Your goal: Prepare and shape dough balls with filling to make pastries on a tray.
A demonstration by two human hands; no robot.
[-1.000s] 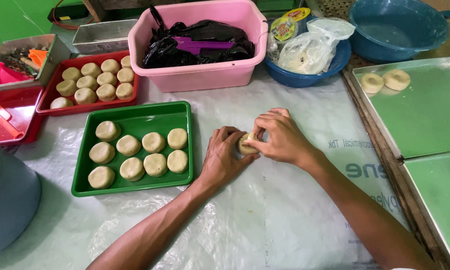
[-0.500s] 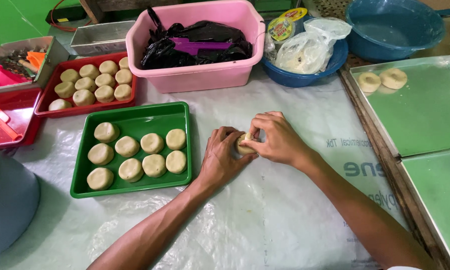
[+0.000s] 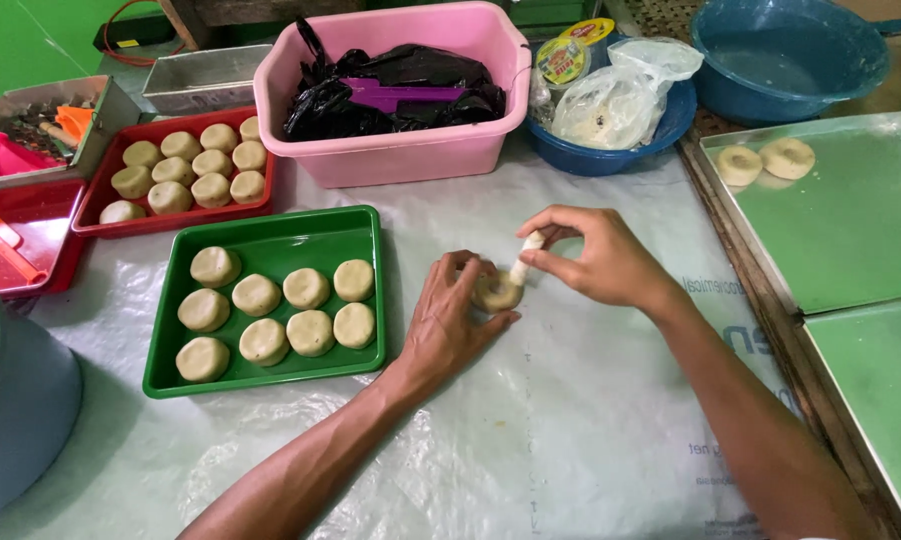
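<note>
A dough round (image 3: 497,292) is held on the plastic sheet (image 3: 530,430) under the fingertips of the left hand (image 3: 452,322), which is curled about its near and left sides. From the round's upper right edge a thin strip of dough (image 3: 526,258) is drawn up and away, pinched between thumb and forefinger of the right hand (image 3: 592,258). The strip's long axis runs from the round, low and left, to the pinch, high and right, so the piece lies directly between the two hands, touching both. The left hand is the nearer to the round; the right is nearer to the strip's free end. Both hands are thus closed on dough: the left pressed on the round, the right clamped on the strip.

To the left of the left hand, just beside it, a green tray (image 3: 270,383) with nine flattened rounds is seen; beyond it a red tray (image 3: 175,222) with more. Beyond both hands a pink tub (image 3: 410,150) of black bags is set, and to the right of the right hand a metal tray (image 3: 850,250) carrying two ring-shaped pieces (image 3: 765,162).

Compared with the frame half a second ago, the hands have been parted: there they were cupped together over the dough, which was almost hidden, whereas now the right hand has been lifted off to the right and the strip is exposed between them. The trays and tub are unchanged.
</note>
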